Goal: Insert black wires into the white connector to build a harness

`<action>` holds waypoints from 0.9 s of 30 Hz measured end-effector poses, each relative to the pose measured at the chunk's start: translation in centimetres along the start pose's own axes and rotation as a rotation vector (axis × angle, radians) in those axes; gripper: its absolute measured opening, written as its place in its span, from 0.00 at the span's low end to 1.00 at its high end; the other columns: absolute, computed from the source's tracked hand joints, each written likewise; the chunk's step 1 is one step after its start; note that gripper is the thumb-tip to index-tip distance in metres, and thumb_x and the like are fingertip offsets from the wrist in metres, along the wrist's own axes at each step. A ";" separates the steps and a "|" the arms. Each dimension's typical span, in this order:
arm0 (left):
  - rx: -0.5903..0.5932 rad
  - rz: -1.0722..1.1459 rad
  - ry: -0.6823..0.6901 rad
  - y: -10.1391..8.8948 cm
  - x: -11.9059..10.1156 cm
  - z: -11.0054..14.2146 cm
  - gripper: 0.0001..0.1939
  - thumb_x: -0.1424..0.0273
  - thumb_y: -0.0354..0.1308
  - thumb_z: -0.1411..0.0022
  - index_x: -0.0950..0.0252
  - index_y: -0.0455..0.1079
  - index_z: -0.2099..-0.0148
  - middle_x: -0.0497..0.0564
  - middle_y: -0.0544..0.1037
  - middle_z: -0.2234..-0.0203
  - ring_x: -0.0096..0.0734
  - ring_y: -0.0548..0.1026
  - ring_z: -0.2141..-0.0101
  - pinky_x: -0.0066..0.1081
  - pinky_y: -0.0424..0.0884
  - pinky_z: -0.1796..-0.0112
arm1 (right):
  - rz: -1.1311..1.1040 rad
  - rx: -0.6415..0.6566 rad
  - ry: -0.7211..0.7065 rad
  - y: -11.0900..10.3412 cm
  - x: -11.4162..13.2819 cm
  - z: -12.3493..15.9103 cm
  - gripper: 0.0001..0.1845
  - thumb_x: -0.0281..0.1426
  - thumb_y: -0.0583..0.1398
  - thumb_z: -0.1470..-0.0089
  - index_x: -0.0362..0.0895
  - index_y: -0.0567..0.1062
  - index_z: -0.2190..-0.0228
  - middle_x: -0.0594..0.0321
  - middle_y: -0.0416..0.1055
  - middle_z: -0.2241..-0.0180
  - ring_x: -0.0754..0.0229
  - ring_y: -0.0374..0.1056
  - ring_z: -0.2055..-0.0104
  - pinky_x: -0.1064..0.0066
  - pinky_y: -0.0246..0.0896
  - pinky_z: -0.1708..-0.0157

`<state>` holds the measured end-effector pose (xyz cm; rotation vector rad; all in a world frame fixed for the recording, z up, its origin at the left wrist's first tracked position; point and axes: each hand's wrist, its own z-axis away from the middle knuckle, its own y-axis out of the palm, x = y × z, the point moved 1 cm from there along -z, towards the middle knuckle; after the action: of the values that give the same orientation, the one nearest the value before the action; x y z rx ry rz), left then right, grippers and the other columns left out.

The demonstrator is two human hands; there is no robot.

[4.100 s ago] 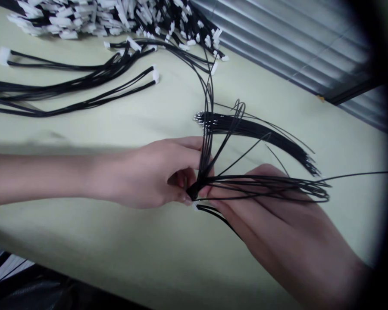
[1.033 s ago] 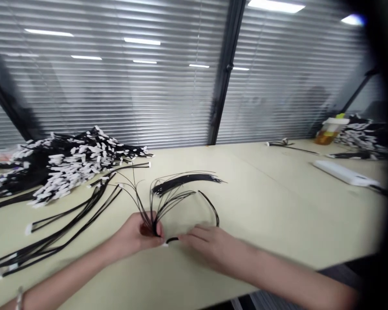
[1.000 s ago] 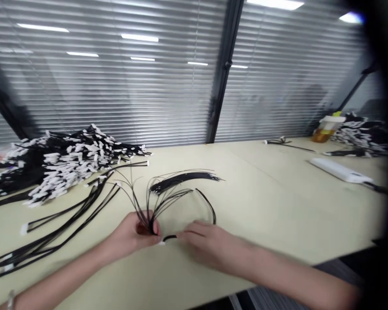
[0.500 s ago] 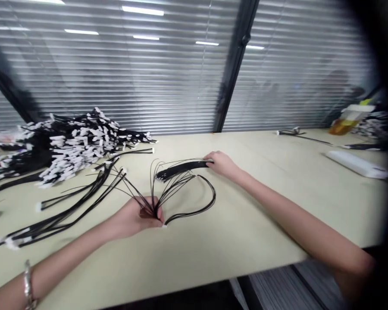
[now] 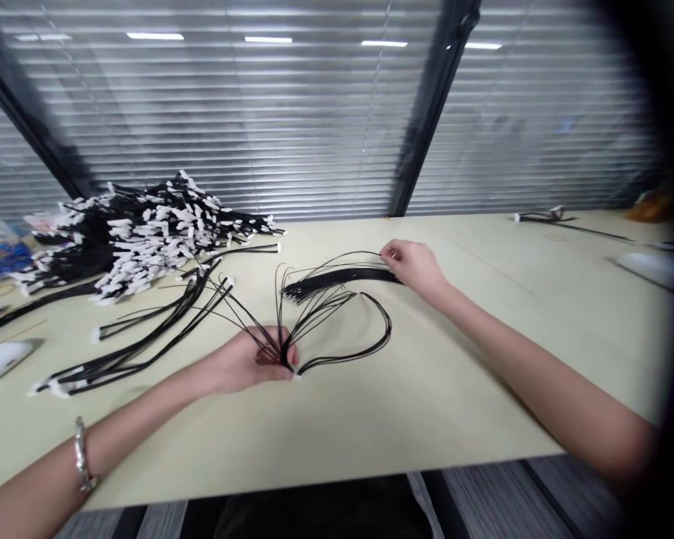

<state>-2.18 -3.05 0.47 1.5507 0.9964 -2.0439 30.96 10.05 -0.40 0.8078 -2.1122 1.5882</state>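
Head view: the left hand (image 5: 246, 362) pinches shut on a fan of thin black wires (image 5: 292, 322) at its gathered root, near the middle of the pale green table (image 5: 371, 419). At two o'clock from it, the right hand (image 5: 413, 263) closes its fingertips on the far end of a loose bundle of black wires (image 5: 337, 278). These strands look light, limp and springy, likely to splay, so the tight end is the sound place to grip. At ten o'clock lies a heap of black harnesses with white plastic connectors (image 5: 140, 239).
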 end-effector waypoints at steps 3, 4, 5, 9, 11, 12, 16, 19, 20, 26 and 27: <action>0.030 -0.027 -0.004 -0.1 -0.2 0.1 0.09 0.70 0.60 0.46 0.68 0.64 0.64 0.53 0.72 0.66 0.28 0.70 0.67 0.29 0.67 0.66 | -0.218 0.083 0.080 -0.1 0.3 0.0 0.15 0.36 0.56 0.43 0.40 0.68 0.56 0.57 0.66 0.56 0.59 0.66 0.58 0.61 0.64 0.59; 0.038 -0.037 -0.007 -0.1 -0.3 0.2 0.09 0.70 0.60 0.46 0.68 0.65 0.64 0.53 0.72 0.67 0.28 0.70 0.67 0.28 0.67 0.67 | -0.305 0.116 0.097 -0.1 0.5 0.1 0.15 0.36 0.56 0.43 0.40 0.68 0.56 0.57 0.67 0.57 0.59 0.66 0.59 0.61 0.65 0.60; 0.041 -0.047 -0.010 -0.1 -0.3 0.2 0.09 0.69 0.59 0.45 0.68 0.65 0.64 0.53 0.72 0.67 0.28 0.70 0.68 0.28 0.67 0.67 | -0.396 0.148 0.105 -0.2 0.8 0.2 0.15 0.36 0.55 0.43 0.40 0.68 0.56 0.57 0.67 0.57 0.60 0.66 0.59 0.62 0.65 0.60; 0.029 -0.076 -0.016 -0.1 -0.4 0.3 0.08 0.69 0.58 0.44 0.67 0.64 0.63 0.53 0.73 0.67 0.30 0.71 0.66 0.29 0.67 0.66 | -0.747 0.230 0.070 -0.8 3.6 1.7 0.15 0.35 0.55 0.42 0.40 0.68 0.56 0.57 0.67 0.57 0.61 0.67 0.60 0.64 0.66 0.62; 0.019 -0.084 -0.018 -0.1 -0.4 0.3 0.09 0.69 0.58 0.44 0.67 0.64 0.63 0.53 0.74 0.67 0.31 0.72 0.66 0.30 0.68 0.66 | -0.891 0.274 0.031 -0.7 6.0 3.2 0.13 0.35 0.55 0.42 0.41 0.68 0.58 0.59 0.68 0.59 0.63 0.67 0.61 0.67 0.67 0.63; 0.016 -0.086 -0.018 -0.1 -0.3 0.3 0.09 0.68 0.58 0.44 0.67 0.64 0.63 0.53 0.74 0.67 0.31 0.72 0.66 0.30 0.68 0.66 | -0.949 0.312 0.012 -0.5 7.3 4.2 0.11 0.35 0.55 0.43 0.43 0.69 0.60 0.61 0.69 0.60 0.66 0.67 0.61 0.71 0.66 0.62; 0.017 -0.090 0.001 0.1 -0.4 0.4 0.09 0.69 0.59 0.45 0.67 0.65 0.63 0.52 0.74 0.68 0.31 0.73 0.66 0.30 0.69 0.66 | -1.066 0.532 -0.054 1.1 12.4 8.8 0.10 0.36 0.61 0.49 0.44 0.71 0.66 0.63 0.72 0.66 0.67 0.70 0.66 0.74 0.67 0.63; 0.008 -0.091 0.017 0.3 -0.3 0.5 0.09 0.70 0.58 0.44 0.66 0.65 0.61 0.51 0.73 0.67 0.31 0.73 0.65 0.31 0.70 0.64 | -1.028 0.675 -0.072 2.5 14.6 11.7 0.09 0.33 0.64 0.53 0.41 0.72 0.69 0.60 0.73 0.70 0.62 0.71 0.67 0.69 0.68 0.64; 0.004 -0.092 0.021 0.3 -0.3 0.5 0.09 0.70 0.58 0.44 0.66 0.65 0.61 0.51 0.73 0.67 0.31 0.73 0.65 0.32 0.71 0.64 | -0.977 0.649 -0.086 2.8 15.0 12.3 0.08 0.32 0.63 0.53 0.41 0.73 0.70 0.60 0.73 0.69 0.62 0.71 0.67 0.68 0.68 0.63; 0.007 -0.119 0.031 0.6 -0.2 0.7 0.06 0.71 0.58 0.44 0.66 0.66 0.63 0.49 0.73 0.69 0.30 0.73 0.67 0.30 0.70 0.66 | -0.638 0.333 -0.327 3.8 15.1 13.6 0.04 0.26 0.59 0.49 0.46 0.75 0.70 0.68 0.73 0.69 0.67 0.69 0.65 0.76 0.65 0.63; 0.010 -0.122 0.031 0.7 -0.3 0.8 0.06 0.72 0.58 0.44 0.66 0.66 0.63 0.49 0.73 0.69 0.30 0.72 0.67 0.30 0.70 0.66 | -0.615 0.330 -0.345 3.9 14.9 13.5 0.05 0.25 0.59 0.49 0.46 0.74 0.70 0.69 0.73 0.69 0.68 0.69 0.66 0.77 0.64 0.64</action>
<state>-2.19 -4.11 0.63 1.5656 1.1199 -2.1148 17.57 -5.37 1.81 1.7488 -1.5605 1.5289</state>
